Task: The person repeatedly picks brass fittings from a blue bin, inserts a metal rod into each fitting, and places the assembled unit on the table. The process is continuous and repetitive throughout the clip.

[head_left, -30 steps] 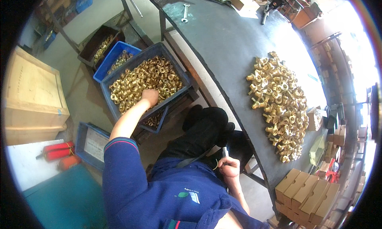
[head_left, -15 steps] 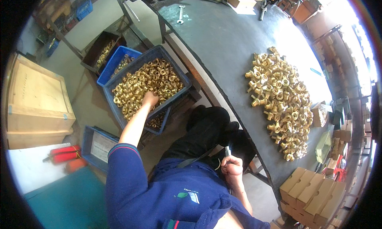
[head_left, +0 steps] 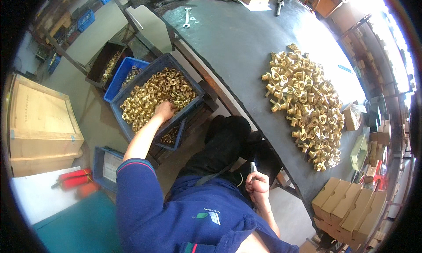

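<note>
In a dark blue plastic bin (head_left: 121,121) at my left lies a heap of brass fittings (head_left: 154,88). My left hand (head_left: 163,111) reaches down onto the near part of that heap, its fingers curled among the fittings. Whatever they hold, if anything, is hidden. Close to my lap, my right hand (head_left: 257,182) is closed in a fist around a grey metal rod-like tool (head_left: 253,166). Its top end sticks up past the thumb; its lower part is covered by the fingers. A large pile of brass fittings with ring-shaped ends (head_left: 303,105) spreads over the dark tabletop (head_left: 233,46) to my right.
Beside the bin stand a brighter blue bin (head_left: 115,83) and a dark metal box (head_left: 94,75). On the table lie an open-end wrench (head_left: 187,17) and stacked cardboard boxes (head_left: 347,204). A wooden crate (head_left: 41,116) and red fire extinguishers (head_left: 74,179) are at far left.
My left hand stays in the bin, turned slightly, its fingers still among the fittings. My right hand keeps its grip on the tool. The whole view has shifted a little.
</note>
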The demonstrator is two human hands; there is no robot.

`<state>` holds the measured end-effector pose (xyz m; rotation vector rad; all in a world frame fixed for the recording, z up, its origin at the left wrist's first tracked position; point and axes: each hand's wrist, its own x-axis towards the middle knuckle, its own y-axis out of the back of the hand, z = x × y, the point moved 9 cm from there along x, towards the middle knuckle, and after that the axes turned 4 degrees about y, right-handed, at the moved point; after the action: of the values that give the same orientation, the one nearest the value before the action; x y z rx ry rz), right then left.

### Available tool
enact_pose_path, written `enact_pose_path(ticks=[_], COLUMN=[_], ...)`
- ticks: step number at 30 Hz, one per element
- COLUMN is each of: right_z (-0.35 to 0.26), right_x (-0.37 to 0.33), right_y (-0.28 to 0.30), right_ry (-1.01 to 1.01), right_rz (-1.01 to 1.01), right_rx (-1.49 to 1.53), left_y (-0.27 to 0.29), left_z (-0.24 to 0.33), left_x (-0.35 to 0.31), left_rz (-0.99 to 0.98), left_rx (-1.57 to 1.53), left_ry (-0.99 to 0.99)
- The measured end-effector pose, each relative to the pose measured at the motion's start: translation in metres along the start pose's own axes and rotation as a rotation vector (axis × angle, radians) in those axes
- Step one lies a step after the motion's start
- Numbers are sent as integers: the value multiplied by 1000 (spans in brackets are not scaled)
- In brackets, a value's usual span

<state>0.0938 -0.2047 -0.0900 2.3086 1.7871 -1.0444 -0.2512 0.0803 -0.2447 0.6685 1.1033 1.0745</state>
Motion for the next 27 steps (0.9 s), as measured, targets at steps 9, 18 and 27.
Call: enact_pose_path(ticks=[9, 18, 27], right_z=[-2, 5, -60], right_x=[-2, -1, 0], right_y=[-15, -16, -91], right_ry=[5, -15, 394], right_rz=[-29, -58, -503], right_rx=[-31, -138, -773], left_y=[-26, 63, 50], left_z=[-14, 26, 189], left_x=[11, -19, -151], left_rz=[-130, 162, -701], left_rx=[76, -43, -1672], left_ry=[-100, -197, -160])
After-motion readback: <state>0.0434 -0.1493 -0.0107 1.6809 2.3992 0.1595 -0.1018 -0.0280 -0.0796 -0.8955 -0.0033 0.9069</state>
